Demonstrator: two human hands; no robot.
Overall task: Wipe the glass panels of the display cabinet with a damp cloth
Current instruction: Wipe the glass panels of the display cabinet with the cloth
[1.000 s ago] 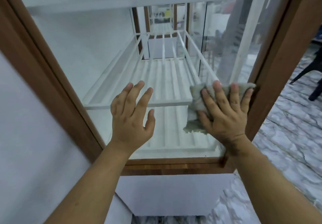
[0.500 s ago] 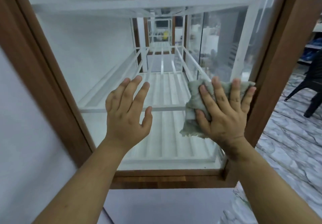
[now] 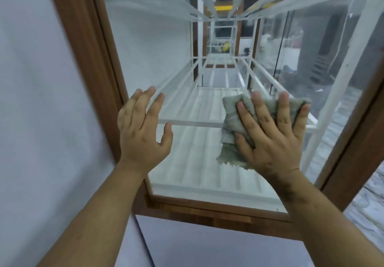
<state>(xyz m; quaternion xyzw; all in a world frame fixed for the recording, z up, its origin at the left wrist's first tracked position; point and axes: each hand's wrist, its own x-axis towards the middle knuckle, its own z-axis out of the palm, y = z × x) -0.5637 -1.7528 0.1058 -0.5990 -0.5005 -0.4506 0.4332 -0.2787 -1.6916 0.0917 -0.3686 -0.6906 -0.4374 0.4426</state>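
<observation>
1. The task is judged to be in mid-course: a crumpled grey-green damp cloth point(image 3: 234, 121) is pressed flat against the clear glass front panel point(image 3: 187, 162) of the brown wooden-framed display cabinet point(image 3: 83, 44), at about 3 o'clock of the pane's lower half.
2. No wet streaks or dried marks can be made out on the pane, so the share already wiped cannot be told; the side glass panel point(image 3: 311, 58) at 2 o'clock appears hazy, and is judged to be left for later.
3. The cloth is found under the right hand point(image 3: 272, 133), with its edges showing past the fingertips at 12 o'clock and below the thumb at 7 o'clock.
4. The right hand is spread wide, fingers straight and apart, and the cloth is held to the glass by the palm rather than gripped.
5. The left hand point(image 3: 143, 131) is held up at 9 o'clock of the cloth, well apart from it, with fingers straight, slightly parted and nothing held; whether the pane is touched cannot be told.
6. Both forearms are stretched forward and upward from 6 o'clock.
7. White slatted metal shelves point(image 3: 199, 108) are seen through the pane.
</observation>
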